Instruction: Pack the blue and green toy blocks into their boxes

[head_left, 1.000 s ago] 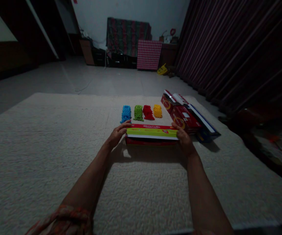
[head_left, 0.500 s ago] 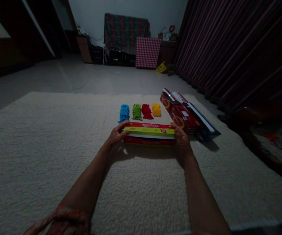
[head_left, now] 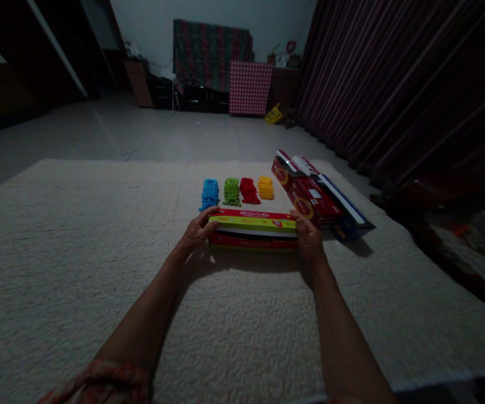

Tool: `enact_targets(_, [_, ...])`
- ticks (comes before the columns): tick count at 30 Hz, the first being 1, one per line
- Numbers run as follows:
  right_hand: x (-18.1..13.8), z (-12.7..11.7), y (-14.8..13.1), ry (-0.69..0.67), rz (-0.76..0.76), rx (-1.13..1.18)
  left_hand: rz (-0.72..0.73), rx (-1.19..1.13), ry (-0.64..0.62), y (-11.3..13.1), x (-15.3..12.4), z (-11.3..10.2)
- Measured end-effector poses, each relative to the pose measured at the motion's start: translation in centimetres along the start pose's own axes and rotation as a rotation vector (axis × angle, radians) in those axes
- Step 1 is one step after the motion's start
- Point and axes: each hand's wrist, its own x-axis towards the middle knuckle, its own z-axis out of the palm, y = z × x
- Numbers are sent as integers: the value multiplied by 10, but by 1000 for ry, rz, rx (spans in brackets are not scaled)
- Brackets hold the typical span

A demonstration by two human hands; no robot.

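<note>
A long red and yellow-green cardboard box (head_left: 254, 224) is held level between both hands, with a dark gap along its near side under the white lid edge. My left hand (head_left: 199, 231) grips its left end, thumb on the near side and fingers at the far edge. On the right end, my right hand (head_left: 309, 238) is closed in the same way. Just beyond the box lie groups of small plastic pieces in rows: blue (head_left: 209, 194), green (head_left: 232, 192), red (head_left: 249, 191) and yellow (head_left: 266, 188).
Dark red cartons (head_left: 312, 199) and a blue box (head_left: 347, 210) lie to the right of the pieces on the cream quilted mat (head_left: 99, 241). Purple curtains (head_left: 364, 84) hang at the right. A cabinet (head_left: 204, 100) and a red checked cloth (head_left: 249, 88) stand at the back.
The whole view has shifted slightly, so everything appears a little further left. Both hands keep their hold on the box, and the pieces lie as before.
</note>
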Motion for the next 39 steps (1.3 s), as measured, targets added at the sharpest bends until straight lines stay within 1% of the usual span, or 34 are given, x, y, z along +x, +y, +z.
enact_targets(4, [0, -1, 5, -34, 3, -9, 25, 0, -36, -5, -3, -2])
enact_targets(9, [1, -2, 10, -46, -88, -66, 33, 91, -98, -5, -4, -6])
enact_targets(12, [0, -2, 8, -44, -111, -90, 45, 146, -135, -2, -3, -7])
enact_targets(17, [0, -3, 6, -47, -120, -106, 49, 161, -151, -1, -4, -7])
enact_targets(24, [1, -3, 9, -39, -136, -118, 79, 175, -134, -9, -3, -5])
enact_targets(26, [1, -2, 10, -30, -146, -115, 93, 176, -106, -11, -4, -2])
enact_targets(31, [-1, 3, 10, 12, -157, -117, 112, 168, 35, -17, -5, 11])
enact_targets(37, [-3, 7, 7, 34, -154, -110, 135, 130, 106, -31, -2, 16])
enact_targets(39, [-3, 8, 7, 38, -157, -106, 160, 157, 145, -35, -2, 16])
